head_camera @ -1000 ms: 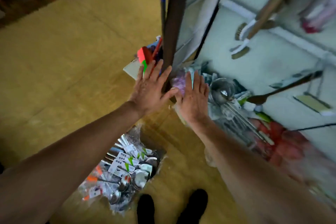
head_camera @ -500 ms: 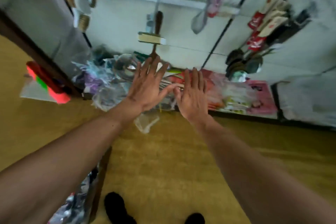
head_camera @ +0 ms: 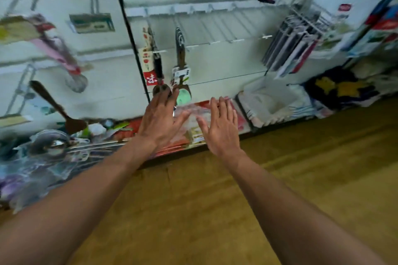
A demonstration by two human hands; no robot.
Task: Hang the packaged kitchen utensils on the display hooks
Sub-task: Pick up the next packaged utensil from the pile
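Observation:
My left hand (head_camera: 160,117) and my right hand (head_camera: 221,123) are stretched out side by side in front of me, fingers straight and spread, holding nothing. Behind them stands a white display wall with a row of bare wire hooks (head_camera: 217,24). Two packaged utensils hang left of those hooks: one with a red and white card (head_camera: 149,60) and a dark-handled one with a green tip (head_camera: 180,64). My left fingertips are just below these two. Loose packaged ladles and spoons (head_camera: 53,144) lie heaped on the bottom shelf at the left.
A dark wooden spatula (head_camera: 56,106) and a pink-handled utensil (head_camera: 58,54) hang on the left panel. Flat red packets (head_camera: 185,142) lie on the low shelf under my hands. Dark packets (head_camera: 288,47) hang at the right, with folded cloths (head_camera: 273,103) below. Yellow-brown floor (head_camera: 215,211) fills the foreground.
The view has swung right and up from the floor and the bag of utensils to the display wall with hooks. Both hands stayed outstretched, open and empty.

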